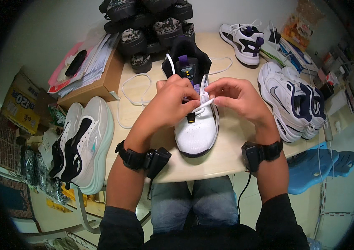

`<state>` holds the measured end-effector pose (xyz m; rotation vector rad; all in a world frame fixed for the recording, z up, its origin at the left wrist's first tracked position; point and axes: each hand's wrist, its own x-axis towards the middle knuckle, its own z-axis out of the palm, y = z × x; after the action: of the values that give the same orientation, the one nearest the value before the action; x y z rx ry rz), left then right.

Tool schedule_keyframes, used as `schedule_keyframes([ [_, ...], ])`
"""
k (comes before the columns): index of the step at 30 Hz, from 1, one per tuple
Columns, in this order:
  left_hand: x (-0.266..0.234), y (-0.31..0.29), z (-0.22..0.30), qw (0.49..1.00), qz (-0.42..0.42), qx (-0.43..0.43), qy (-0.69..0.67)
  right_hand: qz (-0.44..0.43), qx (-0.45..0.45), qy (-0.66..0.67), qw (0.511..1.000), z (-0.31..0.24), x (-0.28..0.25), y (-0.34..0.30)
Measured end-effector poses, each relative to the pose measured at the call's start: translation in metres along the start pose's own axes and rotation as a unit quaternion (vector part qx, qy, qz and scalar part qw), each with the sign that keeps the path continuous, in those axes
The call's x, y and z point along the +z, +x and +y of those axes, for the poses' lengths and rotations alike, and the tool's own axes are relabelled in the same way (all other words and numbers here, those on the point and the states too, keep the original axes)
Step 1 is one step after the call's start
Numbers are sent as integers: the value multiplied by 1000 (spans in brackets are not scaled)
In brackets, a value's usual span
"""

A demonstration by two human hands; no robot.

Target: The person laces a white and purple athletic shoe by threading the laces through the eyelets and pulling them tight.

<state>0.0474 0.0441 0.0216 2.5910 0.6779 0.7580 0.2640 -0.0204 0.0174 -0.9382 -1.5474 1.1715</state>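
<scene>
A white sneaker (196, 134) with a black collar lining and purple tongue details stands on the table, its toe pointing toward me. My left hand (172, 102) lies over its left side, thumb and fingers closed on a white shoelace (204, 106) above the lower eyelets. From the other side, my right hand (240, 99) pinches the same lace between thumb and fingertips. Loose lace spreads over the table on both sides of the shoe. My fingers hide part of the eyelet rows.
Pale sneakers (95, 143) stand at the left table edge, white-and-navy sneakers (283, 100) at the right. Another white-and-black sneaker (243, 43) sits far right. Dark patterned shoes (133, 41) are stacked behind, beside a cardboard box (97, 83) with papers. A blue chair (310, 166) is below right.
</scene>
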Motion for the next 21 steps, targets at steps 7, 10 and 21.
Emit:
schedule_keyframes([
  [7,0,0,0,1000,-10,-10,0,-52,-7,-143,988,9,-4,3],
  [10,1,-1,-1,1000,-4,-7,5,-38,-12,-147,988,15,-3,4],
  [21,2,-2,0,1000,2,-4,-5,-36,-84,-123,988,9,0,3],
])
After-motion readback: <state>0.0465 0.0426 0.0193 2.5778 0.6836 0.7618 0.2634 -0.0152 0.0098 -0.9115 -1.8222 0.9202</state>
